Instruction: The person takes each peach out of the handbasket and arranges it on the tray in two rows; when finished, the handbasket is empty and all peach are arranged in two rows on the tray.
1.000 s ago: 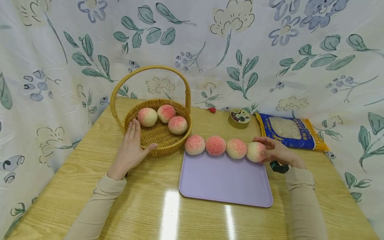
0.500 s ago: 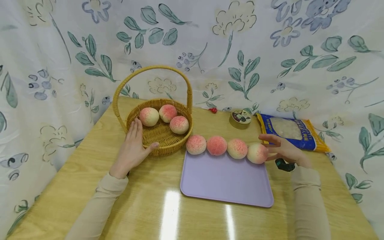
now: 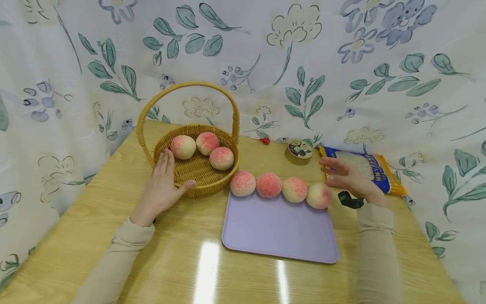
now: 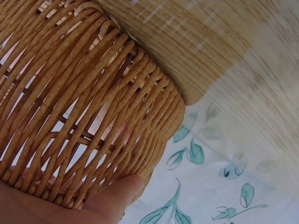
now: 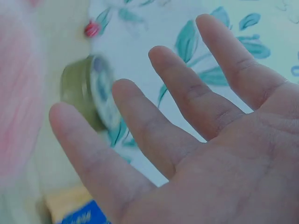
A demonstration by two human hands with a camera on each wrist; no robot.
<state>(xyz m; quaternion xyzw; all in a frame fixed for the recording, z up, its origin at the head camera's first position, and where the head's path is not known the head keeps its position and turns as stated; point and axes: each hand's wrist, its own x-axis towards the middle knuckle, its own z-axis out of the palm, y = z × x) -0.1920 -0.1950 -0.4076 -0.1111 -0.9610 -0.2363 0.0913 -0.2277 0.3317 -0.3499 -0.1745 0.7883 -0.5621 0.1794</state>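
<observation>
My left hand [image 3: 159, 185] rests against the near left rim of a wicker basket [image 3: 201, 192], fingers straight and thumb spread. In the left wrist view, a digit lies along the woven wall [image 4: 93, 98]. Inside the basket sit three pink and cream peaches [image 3: 183, 147]. Several more peaches [image 3: 269, 185] stand in a row along the far edge of a lilac tray [image 3: 279, 230]. My right hand [image 3: 351, 179] is beside the rightmost peach [image 3: 319, 196], holding nothing. Its fingers are spread apart in the right wrist view, where a pink peach [image 5: 18, 93] blurs at the left.
Behind the peaches stands a round tin [image 3: 299, 152] with a picture lid. A blue and orange bag [image 3: 383, 179] lies behind my right hand. A small red object [image 3: 265, 140] is near the floral cloth [image 3: 243, 50] that hangs at the back of the wooden table [image 3: 182, 253].
My right hand has let go of the rightmost peach and its fingers have opened away from it. The peach stays at the tray's far right corner. My left hand keeps its place on the basket.
</observation>
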